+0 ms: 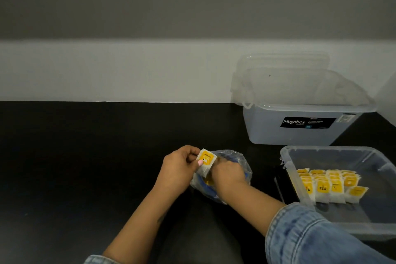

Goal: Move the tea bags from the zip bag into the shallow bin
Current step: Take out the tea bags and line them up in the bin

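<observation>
- Tea bags [331, 186] stand in tidy rows inside the shallow bin [300, 180], at the right of a black tabletop [85, 167]; each is a white sachet with a yellow label, and one label reads "TEA".
- Behind the table runs a wall, white along its lower band and grey above.
- At the back right a taller clear storage box [300, 126] with a dark "Megabox" label stands on the table just behind the shallow bin, with a clear lid [282, 75] propped at its far side.
- The shallow bin is clear plastic with a raised rim; the sachets fill only its middle strip.
- One more tea bag [206, 161], yellow-labelled like the rest, is pinched between the thumb and curled fingers of the left hand [177, 169], right above the mouth of the zip bag [233, 163].
- The zip bag is crumpled clear plastic with a blue strip showing, lying on the table left of the bin and apart from it.
- The right hand [228, 172] reaches into the zip bag's opening; its fingers are hidden inside, so I cannot tell how they lie.
- Both forearms are bare below denim sleeves [310, 236].
</observation>
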Available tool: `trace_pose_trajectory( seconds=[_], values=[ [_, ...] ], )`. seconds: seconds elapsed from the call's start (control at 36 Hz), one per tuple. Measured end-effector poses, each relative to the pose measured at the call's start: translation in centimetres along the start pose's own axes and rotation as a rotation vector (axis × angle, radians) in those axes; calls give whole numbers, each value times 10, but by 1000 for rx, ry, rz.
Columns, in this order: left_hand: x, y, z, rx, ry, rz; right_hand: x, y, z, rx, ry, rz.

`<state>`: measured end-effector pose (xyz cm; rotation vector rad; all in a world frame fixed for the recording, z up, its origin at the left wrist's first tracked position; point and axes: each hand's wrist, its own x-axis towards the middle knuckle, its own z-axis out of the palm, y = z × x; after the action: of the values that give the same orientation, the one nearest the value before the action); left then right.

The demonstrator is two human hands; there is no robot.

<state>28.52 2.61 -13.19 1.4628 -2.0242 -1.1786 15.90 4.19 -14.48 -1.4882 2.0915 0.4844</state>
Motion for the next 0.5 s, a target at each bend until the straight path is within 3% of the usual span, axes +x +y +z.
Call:
trace_pose_trajectory(
  seconds=[0.14,0.33,0.5],
  values=[
    [0,3,-1,1,10,-4,-3,4,5,-21,106,-32],
    [3,5,0,3,23,-16,-1,10,-5,63,-10,10],
    [4,8,2,12,31,-25,-3,26,-1,48,42,-91]
  ],
)
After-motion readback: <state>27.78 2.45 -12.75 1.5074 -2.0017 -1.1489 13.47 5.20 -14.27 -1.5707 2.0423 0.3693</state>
